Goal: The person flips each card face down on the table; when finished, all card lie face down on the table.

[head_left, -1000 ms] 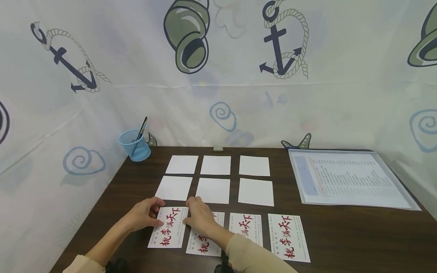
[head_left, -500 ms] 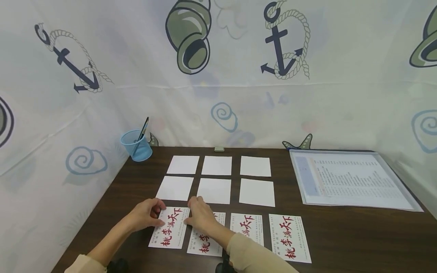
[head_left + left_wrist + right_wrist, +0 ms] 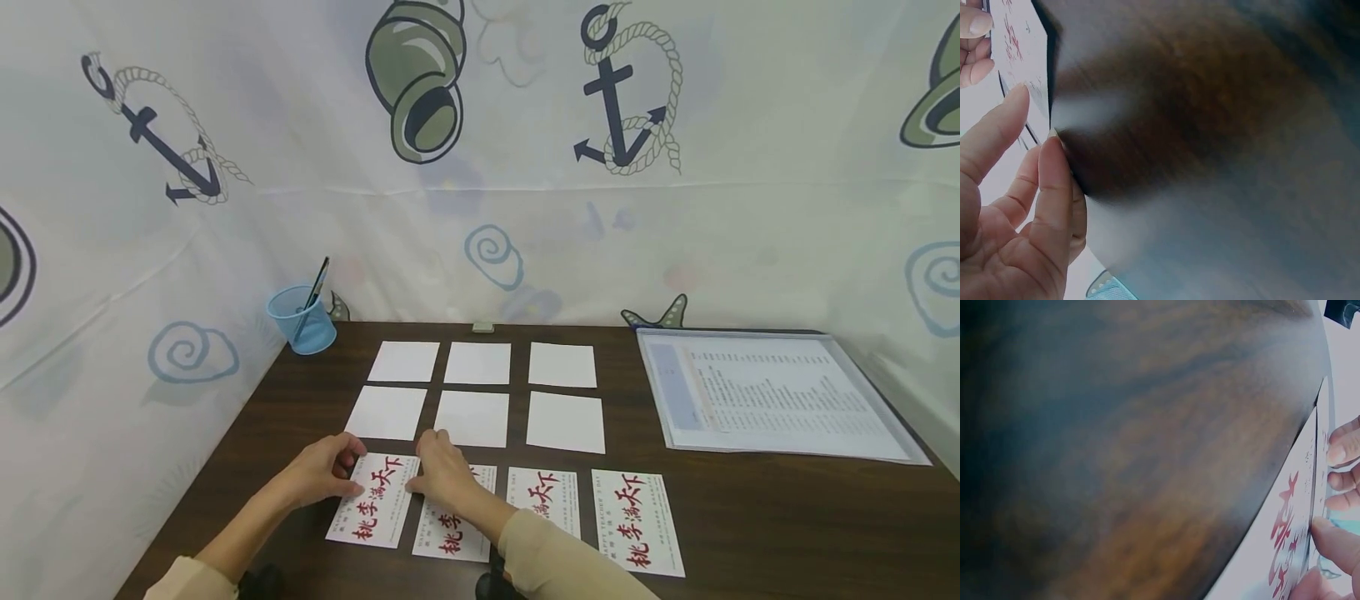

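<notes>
The leftmost white card (image 3: pixel 375 508), printed with a column of large red characters, lies on the dark table between both hands. At its left side my left hand (image 3: pixel 318 473) holds the edge, thumb on the margin and fingers bent by the upper corner. My right hand (image 3: pixel 444 477) holds the opposite edge, fingers at the upper right corner. Its wrist crosses a second such card (image 3: pixel 438 533) and hides part of it. In the left wrist view, a fingertip meets the corner of the card (image 3: pixel 1025 47).
Two matching cards (image 3: pixel 542 492) (image 3: pixel 630 521) continue the row rightward. Behind stand two rows of blank white cards (image 3: pixel 472 419). A clear folder with a printed sheet (image 3: pixel 772 400) lies at right. A blue cup with pens (image 3: pixel 303 325) sits at the back left corner, before a patterned curtain (image 3: pixel 525 217).
The leftmost card has turned very slightly clockwise between the hands. Both hands keep nearly the same place, and the head view has shifted a little.
</notes>
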The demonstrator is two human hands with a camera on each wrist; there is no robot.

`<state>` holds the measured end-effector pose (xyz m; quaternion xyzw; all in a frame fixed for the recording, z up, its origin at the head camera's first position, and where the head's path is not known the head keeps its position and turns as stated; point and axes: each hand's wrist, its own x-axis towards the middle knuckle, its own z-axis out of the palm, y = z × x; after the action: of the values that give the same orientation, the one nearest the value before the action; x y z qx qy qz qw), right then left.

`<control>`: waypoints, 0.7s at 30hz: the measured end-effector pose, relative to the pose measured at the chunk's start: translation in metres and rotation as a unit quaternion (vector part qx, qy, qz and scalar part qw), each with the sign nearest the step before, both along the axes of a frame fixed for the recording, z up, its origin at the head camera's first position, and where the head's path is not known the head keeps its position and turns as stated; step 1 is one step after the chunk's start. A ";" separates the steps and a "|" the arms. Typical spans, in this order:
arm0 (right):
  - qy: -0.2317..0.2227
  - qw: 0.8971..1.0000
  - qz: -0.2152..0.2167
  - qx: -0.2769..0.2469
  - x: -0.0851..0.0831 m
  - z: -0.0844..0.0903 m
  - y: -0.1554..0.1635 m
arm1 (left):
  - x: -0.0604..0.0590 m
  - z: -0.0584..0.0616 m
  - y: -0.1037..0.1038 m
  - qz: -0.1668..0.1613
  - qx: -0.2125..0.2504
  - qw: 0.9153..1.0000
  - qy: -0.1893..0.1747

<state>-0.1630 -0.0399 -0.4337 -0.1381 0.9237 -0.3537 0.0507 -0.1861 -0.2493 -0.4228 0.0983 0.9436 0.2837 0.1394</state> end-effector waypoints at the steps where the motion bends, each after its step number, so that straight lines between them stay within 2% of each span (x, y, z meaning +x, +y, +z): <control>1: 0.000 1.000 0.000 0.000 0.000 0.000 0.000 | 0.000 0.000 0.000 -0.004 -0.002 1.000 0.002; 3: -0.001 1.000 -0.001 -0.001 0.000 0.000 0.000 | 0.001 0.001 0.000 -0.008 -0.003 1.000 0.006; 8: 0.001 1.000 -0.005 -0.011 0.001 0.000 0.000 | 0.002 0.000 0.001 0.005 0.002 1.000 0.005; 14: 0.025 0.999 -0.006 -0.035 0.003 -0.002 0.001 | 0.004 -0.004 0.001 0.022 0.023 0.999 0.017; 18: 0.040 0.997 -0.001 -0.065 0.003 -0.003 0.003 | 0.003 -0.006 -0.002 0.029 0.055 0.998 0.028; 21: 0.033 0.995 -0.008 -0.098 0.002 -0.002 0.005 | 0.000 -0.004 -0.007 0.016 0.107 0.994 0.020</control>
<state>-0.1607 -0.0345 -0.4359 -0.1461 0.8871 -0.4378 0.0033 -0.1863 -0.2565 -0.4267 0.1032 0.9118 0.3834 0.1046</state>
